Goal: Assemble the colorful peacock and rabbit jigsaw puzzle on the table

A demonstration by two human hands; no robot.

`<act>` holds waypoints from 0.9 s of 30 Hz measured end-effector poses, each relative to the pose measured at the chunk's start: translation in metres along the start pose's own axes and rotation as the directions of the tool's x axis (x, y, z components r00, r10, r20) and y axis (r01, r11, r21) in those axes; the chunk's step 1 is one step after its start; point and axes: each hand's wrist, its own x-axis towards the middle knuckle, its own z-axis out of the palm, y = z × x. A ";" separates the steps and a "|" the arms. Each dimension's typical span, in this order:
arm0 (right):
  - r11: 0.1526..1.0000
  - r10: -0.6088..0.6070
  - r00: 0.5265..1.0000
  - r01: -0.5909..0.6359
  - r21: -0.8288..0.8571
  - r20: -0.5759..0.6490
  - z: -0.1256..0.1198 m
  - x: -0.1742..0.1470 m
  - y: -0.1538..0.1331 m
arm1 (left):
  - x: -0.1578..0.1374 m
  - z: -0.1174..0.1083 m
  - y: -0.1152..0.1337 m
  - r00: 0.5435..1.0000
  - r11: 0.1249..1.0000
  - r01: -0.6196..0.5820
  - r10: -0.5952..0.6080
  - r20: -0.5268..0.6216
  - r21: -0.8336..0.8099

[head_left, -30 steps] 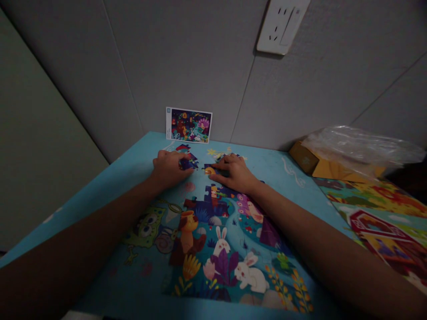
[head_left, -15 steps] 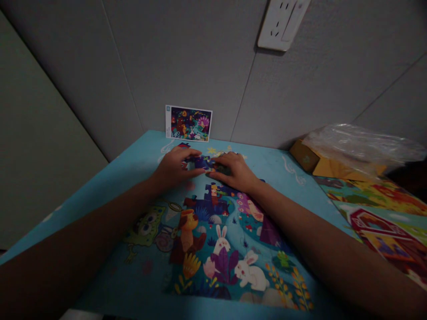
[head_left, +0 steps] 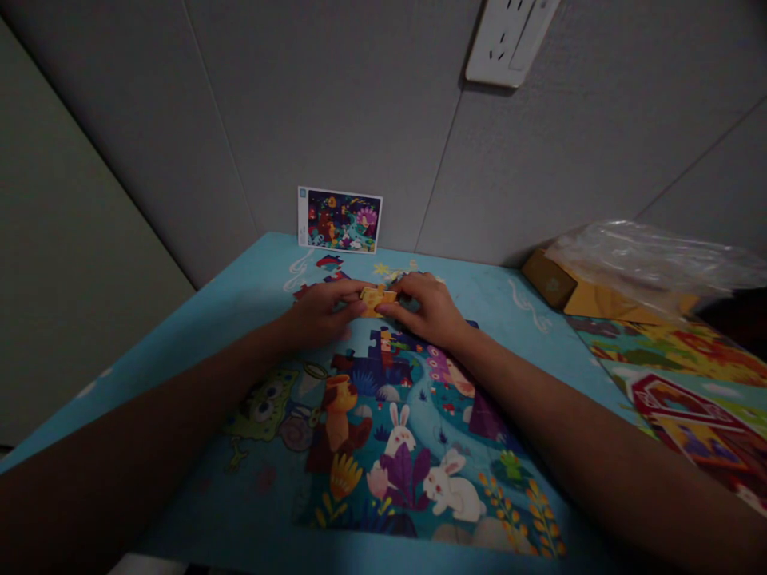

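Observation:
My left hand (head_left: pixel 323 313) and my right hand (head_left: pixel 428 307) meet above the far part of the table. Between their thumbs and fingers they pinch puzzle pieces (head_left: pixel 376 301) from both sides, the plain yellowish side facing me. Whether this is one piece or a joined pair I cannot tell. Just nearer to me lies the partly joined jigsaw puzzle (head_left: pixel 413 431), with rabbits, a dog and a stream on it; its upper edge is uneven. Loose puzzle pieces (head_left: pixel 329 263) lie beyond my left hand, some partly covered by it.
A picture card (head_left: pixel 343 222) of the same scene leans against the grey wall (head_left: pixel 335 96). At the right are an orange-brown box (head_left: pixel 617 302) under clear plastic wrap (head_left: pixel 653 255) and a colourful printed picture (head_left: pixel 695 415). The blue table (head_left: pixel 240 279) has cartoon prints.
The pieces between my hands have been lifted and tipped up, so their yellowish side shows instead of the dark printed side. My left fingers have closed in, uncovering loose pieces behind.

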 end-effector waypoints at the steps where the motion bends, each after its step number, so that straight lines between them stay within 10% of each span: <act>1: 1.000 0.015 1.000 -0.015 -0.016 0.013 0.000 0.000 -0.001 | 0.000 0.000 0.001 1.000 1.000 0.024 -0.024 -0.013 -0.006; 7: 0.996 0.071 0.997 -0.070 -0.055 0.031 -0.001 0.000 -0.003 | 0.003 -0.001 0.001 0.990 0.999 0.018 -0.013 -0.141 0.038; 17: 0.990 0.106 0.991 -0.098 0.101 -0.079 -0.001 -0.005 0.003 | 0.008 -0.005 -0.009 0.930 0.940 -0.301 0.327 -0.167 0.161; 27: 0.975 0.169 0.979 -0.149 0.166 -0.115 -0.006 -0.007 -0.005 | 0.008 -0.008 -0.010 0.903 0.936 -0.204 0.293 -0.314 0.289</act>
